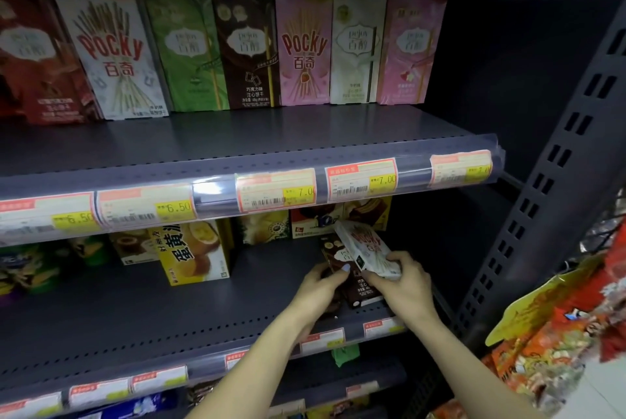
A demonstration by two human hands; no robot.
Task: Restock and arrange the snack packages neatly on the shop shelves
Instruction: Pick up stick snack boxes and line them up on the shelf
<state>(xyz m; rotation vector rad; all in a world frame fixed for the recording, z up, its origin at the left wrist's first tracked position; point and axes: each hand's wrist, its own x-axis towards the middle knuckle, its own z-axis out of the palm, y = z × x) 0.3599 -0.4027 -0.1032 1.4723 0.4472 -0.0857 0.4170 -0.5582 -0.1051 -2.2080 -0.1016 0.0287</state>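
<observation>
White Pocky box [367, 251] pinched in right hand [403, 283], brown chocolate box [355, 283] gripped by left hand [318, 286] on middle shelf [169, 310], presumably sorted for restocking the row above.

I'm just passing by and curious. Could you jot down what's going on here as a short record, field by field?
place: shop shelving, dark metal shelves with price tags along the front edges
top shelf: a row of upright stick-biscuit boxes, two of them marked Pocky
middle shelf: a yellow box and other snacks further back
left hand: grips a brown box
right hand: fingers curled round a white Pocky box, tilted
activity: handling both boxes over the middle shelf
right edge: hanging snack bags
</observation>
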